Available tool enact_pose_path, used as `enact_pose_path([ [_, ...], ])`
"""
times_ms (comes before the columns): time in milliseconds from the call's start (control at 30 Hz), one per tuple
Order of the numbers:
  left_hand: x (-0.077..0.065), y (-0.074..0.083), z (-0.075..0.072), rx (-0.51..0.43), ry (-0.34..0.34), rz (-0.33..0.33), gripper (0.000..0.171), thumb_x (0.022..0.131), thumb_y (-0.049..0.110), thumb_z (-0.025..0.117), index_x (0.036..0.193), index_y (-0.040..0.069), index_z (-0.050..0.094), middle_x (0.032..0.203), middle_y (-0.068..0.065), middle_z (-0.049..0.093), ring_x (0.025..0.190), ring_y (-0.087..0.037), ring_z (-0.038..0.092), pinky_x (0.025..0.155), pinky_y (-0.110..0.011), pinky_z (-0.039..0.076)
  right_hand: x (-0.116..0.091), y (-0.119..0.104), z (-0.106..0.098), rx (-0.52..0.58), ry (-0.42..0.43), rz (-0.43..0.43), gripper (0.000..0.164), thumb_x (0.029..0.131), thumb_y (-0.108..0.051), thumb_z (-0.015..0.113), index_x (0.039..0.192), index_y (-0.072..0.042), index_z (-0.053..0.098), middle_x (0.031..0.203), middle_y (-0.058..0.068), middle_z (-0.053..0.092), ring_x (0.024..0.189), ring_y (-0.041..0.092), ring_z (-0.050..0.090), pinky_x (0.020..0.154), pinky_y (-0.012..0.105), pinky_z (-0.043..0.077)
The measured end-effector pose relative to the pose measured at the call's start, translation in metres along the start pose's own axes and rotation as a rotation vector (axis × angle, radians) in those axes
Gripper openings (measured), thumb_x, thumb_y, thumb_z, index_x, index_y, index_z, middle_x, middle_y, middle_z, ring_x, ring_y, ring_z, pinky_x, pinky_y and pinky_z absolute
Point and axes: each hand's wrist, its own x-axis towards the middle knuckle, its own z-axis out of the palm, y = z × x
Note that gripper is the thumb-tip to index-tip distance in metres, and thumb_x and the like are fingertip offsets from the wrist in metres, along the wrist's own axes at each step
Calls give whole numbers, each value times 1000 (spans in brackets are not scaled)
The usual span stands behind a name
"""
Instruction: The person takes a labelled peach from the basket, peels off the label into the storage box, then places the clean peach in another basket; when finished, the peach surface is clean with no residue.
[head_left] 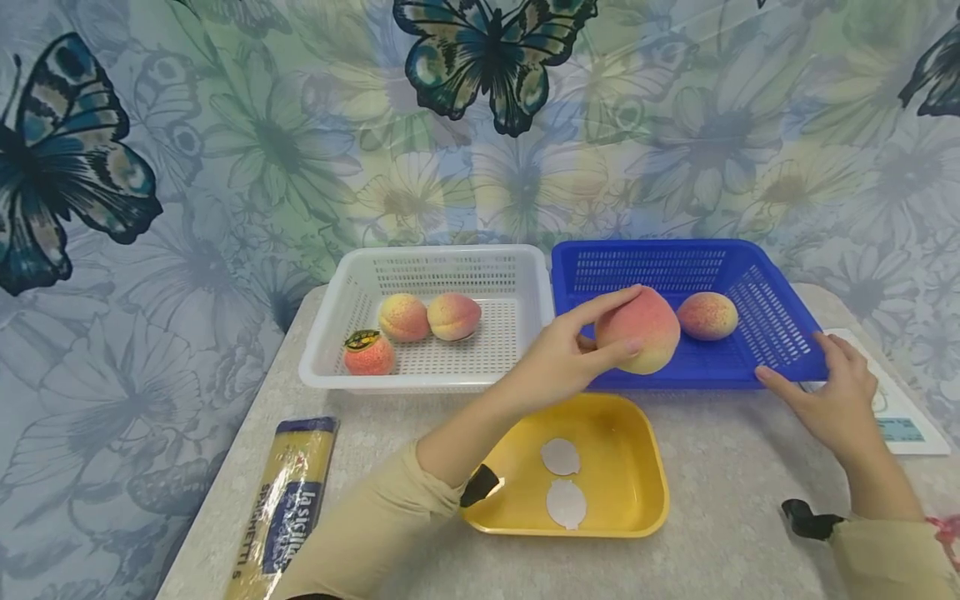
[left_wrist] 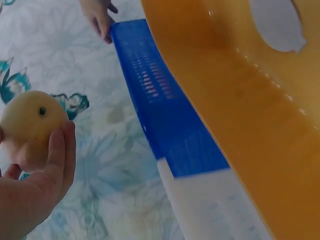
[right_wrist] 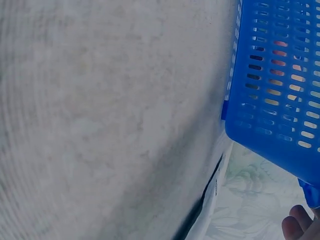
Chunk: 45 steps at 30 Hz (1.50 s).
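Note:
My left hand (head_left: pixel 558 354) grips a pink and yellow peach (head_left: pixel 647 332) over the front left part of the blue basket (head_left: pixel 780 308). The left wrist view shows the yellowish underside of this peach (left_wrist: pixel 32 117), which has a small dark spot. Inside the blue basket lies a smaller red and yellow speckled fruit (head_left: pixel 707 317). My right hand (head_left: pixel 836 400) holds that basket at its front right corner, thumb on the front side and fingers on the right side. Only a few right fingers (right_wrist: pixel 295 225) show in the right wrist view, just below the corner.
To the left, a white basket (head_left: pixel 427 382) contains two peaches (head_left: pixel 431 317) and a red fruit with a green top (head_left: pixel 368 353). A yellow tray (head_left: pixel 652 500) with two whitish flat ovals stands in front. Spaghetti (head_left: pixel 285 508) lies left; a white scale (head_left: pixel 926 437) sits right.

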Motion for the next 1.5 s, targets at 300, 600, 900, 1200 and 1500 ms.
enact_pose_path([
  [300,64,-15,49,17,8,-122,52,94,42,66,142,49,47,146,21,48,137,-5,45,105,-28,47,2,7,1,-4,-25,31,107,93,-50,62,156,2,-7,161,33,-9,144,61,-6,109,79,6],
  [600,114,-48,91,46,76,-227,50,95,39,66,143,40,51,146,15,52,136,-7,48,106,-29,47,1,8,3,29,-10,-7,106,93,-45,65,156,4,-4,160,35,-7,145,60,-1,112,75,6],
  [900,147,-64,114,400,-44,-263,44,98,39,61,141,46,51,145,20,51,137,-7,46,111,-29,42,1,6,3,35,-23,0,107,93,-46,65,156,1,-6,161,34,-7,144,61,-1,110,78,7],
  [1200,161,-68,118,411,-212,-267,41,100,30,59,141,35,56,148,14,51,138,-4,43,114,-26,38,3,5,4,46,-26,20,107,93,-47,64,157,-1,-8,161,33,-9,145,59,-1,111,77,7],
  [1500,164,-75,120,392,-285,-279,43,100,29,59,143,29,54,147,9,53,136,-6,46,112,-21,36,1,4,4,47,-19,21,107,92,-47,65,157,-1,-7,161,34,-7,145,60,2,111,77,8],
])
